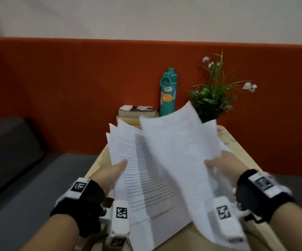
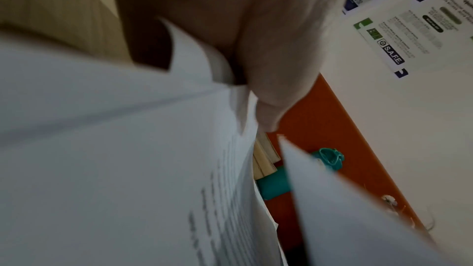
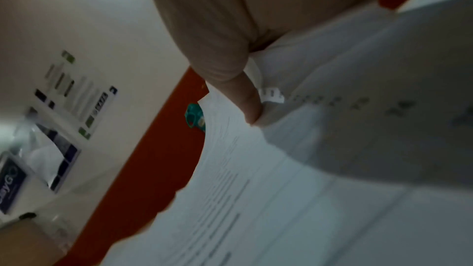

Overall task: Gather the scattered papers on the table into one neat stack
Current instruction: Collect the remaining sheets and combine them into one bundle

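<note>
We are holding two bundles of printed sheets above the wooden table (image 1: 237,149), so by our judgement the gathering is mostly done, while merging and squaring the edges is remaining. Our left hand (image 1: 110,171) is pinching the left bundle (image 1: 143,171) by its side edge, thumb on top; our right hand (image 1: 224,167) is pinching the right bundle (image 1: 179,149) likewise.

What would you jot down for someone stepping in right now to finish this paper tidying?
Left hand: pinches a fanned bundle of white printed sheets, thumb on top.
Right hand: grips a second bundle of white sheets, overlapping the first.
Both bundles are lifted above the light wooden table.
Done: papers picked up.
Left: merge the bundles, square the edges, lay one stack down.
</note>
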{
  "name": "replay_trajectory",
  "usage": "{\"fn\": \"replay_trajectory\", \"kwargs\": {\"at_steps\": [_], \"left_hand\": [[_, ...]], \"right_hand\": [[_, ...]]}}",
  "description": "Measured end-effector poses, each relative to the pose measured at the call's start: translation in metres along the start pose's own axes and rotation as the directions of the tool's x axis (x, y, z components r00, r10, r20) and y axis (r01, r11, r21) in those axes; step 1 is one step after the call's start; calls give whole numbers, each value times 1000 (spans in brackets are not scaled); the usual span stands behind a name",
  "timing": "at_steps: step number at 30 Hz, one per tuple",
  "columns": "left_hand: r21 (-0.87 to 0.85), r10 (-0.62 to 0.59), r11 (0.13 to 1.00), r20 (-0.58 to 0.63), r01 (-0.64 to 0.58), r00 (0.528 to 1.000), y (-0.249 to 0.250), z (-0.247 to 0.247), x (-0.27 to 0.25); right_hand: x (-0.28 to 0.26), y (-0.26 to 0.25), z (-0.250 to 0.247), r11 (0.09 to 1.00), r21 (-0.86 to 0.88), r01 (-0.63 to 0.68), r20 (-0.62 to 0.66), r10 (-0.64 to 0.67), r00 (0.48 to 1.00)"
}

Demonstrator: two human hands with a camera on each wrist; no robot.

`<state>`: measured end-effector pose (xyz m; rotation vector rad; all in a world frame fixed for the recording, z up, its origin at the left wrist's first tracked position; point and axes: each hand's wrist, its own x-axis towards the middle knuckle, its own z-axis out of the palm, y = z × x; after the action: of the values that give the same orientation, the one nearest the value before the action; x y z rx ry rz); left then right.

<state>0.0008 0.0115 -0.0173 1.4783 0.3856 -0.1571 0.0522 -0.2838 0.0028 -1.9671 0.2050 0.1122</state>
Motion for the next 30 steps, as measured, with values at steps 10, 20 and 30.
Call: {"fn": "replay_trajectory", "kwargs": {"at_steps": [10,20,30], "left_hand": [[3,67,998,22,-67,998,-14,-17,1],[-26,157,988,152,-155,976,-22,-29,0],[-170,107,984,287,-59,952,-20,-44,-16]], "right_hand": [[-3,1,42,998,-58,-17,9,17,1000],[24,15,-56,527,-765,-369,-177,379,908],[29,-10,-23,767,-573,-288,33,373,927]]}}
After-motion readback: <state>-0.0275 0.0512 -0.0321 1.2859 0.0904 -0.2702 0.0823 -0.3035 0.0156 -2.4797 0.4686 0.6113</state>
